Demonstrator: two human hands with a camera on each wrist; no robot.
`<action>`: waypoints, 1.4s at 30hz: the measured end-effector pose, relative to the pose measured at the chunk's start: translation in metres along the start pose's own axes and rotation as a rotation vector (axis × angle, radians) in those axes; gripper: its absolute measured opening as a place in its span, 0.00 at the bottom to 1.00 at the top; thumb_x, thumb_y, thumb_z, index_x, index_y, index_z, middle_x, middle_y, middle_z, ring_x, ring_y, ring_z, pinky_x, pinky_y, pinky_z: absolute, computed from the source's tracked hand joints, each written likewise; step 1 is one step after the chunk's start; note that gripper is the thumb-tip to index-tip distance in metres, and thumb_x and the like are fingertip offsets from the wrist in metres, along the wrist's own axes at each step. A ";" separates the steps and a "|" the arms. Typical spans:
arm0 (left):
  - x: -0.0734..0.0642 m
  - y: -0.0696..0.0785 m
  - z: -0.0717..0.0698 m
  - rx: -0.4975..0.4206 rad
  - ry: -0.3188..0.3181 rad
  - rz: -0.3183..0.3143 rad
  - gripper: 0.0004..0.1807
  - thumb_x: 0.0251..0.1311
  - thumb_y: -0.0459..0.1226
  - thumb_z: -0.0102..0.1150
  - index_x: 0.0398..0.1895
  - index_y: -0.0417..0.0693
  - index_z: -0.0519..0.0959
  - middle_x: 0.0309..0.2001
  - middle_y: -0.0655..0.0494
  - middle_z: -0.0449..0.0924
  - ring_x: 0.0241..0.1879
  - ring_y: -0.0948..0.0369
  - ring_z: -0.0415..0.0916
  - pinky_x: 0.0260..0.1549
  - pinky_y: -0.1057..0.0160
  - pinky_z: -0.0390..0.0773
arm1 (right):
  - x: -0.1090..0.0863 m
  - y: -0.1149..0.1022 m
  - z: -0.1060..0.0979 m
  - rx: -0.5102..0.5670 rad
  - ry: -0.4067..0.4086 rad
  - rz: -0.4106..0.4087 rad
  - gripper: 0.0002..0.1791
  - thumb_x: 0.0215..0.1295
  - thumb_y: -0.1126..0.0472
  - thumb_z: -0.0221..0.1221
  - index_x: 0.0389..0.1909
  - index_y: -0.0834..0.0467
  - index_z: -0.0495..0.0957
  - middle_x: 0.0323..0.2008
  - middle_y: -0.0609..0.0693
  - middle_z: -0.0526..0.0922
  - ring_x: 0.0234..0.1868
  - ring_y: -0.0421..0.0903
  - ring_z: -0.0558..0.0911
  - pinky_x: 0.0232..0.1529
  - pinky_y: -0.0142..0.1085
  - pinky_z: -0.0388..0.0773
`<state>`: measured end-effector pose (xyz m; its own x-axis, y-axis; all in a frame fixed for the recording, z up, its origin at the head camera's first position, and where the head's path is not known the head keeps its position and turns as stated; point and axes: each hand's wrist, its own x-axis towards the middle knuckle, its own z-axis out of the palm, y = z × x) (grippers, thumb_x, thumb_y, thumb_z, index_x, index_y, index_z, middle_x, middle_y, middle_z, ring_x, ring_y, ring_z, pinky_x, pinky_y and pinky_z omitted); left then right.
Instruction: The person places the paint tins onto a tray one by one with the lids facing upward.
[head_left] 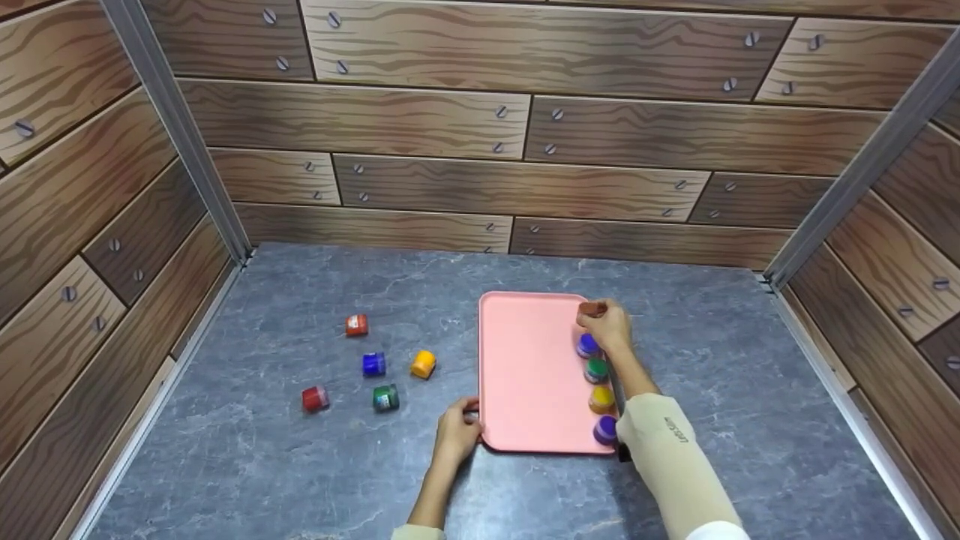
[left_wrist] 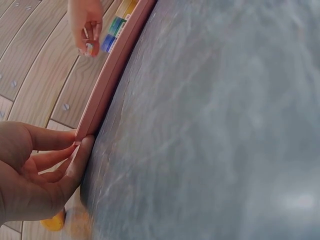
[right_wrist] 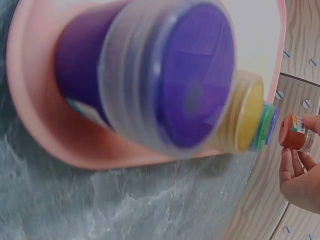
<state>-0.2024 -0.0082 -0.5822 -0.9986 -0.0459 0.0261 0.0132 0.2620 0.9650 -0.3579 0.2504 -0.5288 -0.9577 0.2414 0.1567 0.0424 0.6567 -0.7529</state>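
A pink tray (head_left: 532, 375) lies on the table. At its near left corner my left hand (head_left: 457, 433) pinches the rim between thumb and fingers, as the left wrist view also shows. My right hand (head_left: 611, 328) grips a small brownish-orange paint jar (right_wrist: 291, 134) above the tray's far right corner. Along the tray's right side stand a blue jar (head_left: 587, 344), a green jar (head_left: 596, 370), a yellow jar (head_left: 601, 398) and a purple jar (head_left: 604, 430) in a row. The purple jar looms large in the right wrist view.
Left of the tray lie loose paint jars on their sides: an orange-red jar (head_left: 357, 325), a blue jar (head_left: 373, 364), an orange-yellow jar (head_left: 423, 364), a red jar (head_left: 315, 398) and a green jar (head_left: 385, 397). Wood-patterned walls (head_left: 420, 180) enclose the grey table (head_left: 300, 480).
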 end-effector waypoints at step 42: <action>-0.001 0.000 -0.002 -0.029 -0.011 0.006 0.22 0.40 0.17 0.50 0.45 0.28 0.75 0.37 0.45 0.79 0.26 0.59 0.77 0.18 0.67 0.77 | 0.006 0.003 -0.008 -0.100 -0.192 0.046 0.29 0.55 0.58 0.59 0.53 0.73 0.67 0.48 0.69 0.73 0.49 0.62 0.71 0.52 0.49 0.67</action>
<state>-0.2014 -0.0100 -0.5816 -0.9990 -0.0340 0.0296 0.0208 0.2340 0.9720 -0.3616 0.2590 -0.5249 -0.9904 0.1382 -0.0080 0.1058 0.7183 -0.6877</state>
